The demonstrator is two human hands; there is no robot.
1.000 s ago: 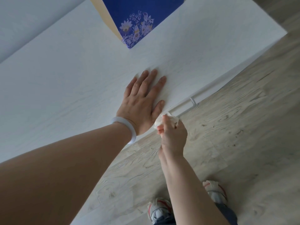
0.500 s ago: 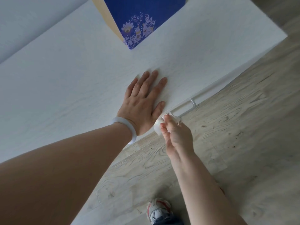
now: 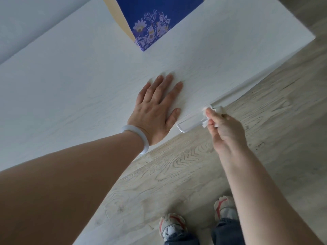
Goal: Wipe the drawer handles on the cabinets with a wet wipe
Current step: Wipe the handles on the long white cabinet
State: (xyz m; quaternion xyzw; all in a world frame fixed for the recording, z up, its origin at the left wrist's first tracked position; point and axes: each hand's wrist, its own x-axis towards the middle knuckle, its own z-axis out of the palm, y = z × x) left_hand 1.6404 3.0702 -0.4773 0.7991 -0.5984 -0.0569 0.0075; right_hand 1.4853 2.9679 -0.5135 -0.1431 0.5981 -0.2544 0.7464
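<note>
Since the earlier frame, the right hand has slid the wet wipe along the drawer handle to its far end, pinching it around the bar. Left hand lies flat, fingers straight, on the cabinet top, probably for support.

My left hand lies flat on the white wood-grain cabinet top, near its front edge. Just right of it, below that edge, the white bar drawer handle runs along the cabinet front. My right hand is at the handle's right end, pinching the crumpled white wet wipe against the bar. Behind my left hand, further back on the top, stands the blue flower-patterned box. The pale wood-plank floor lies right of and below the cabinet; my white-and-red sneakers stand on it, nearest me.
</note>
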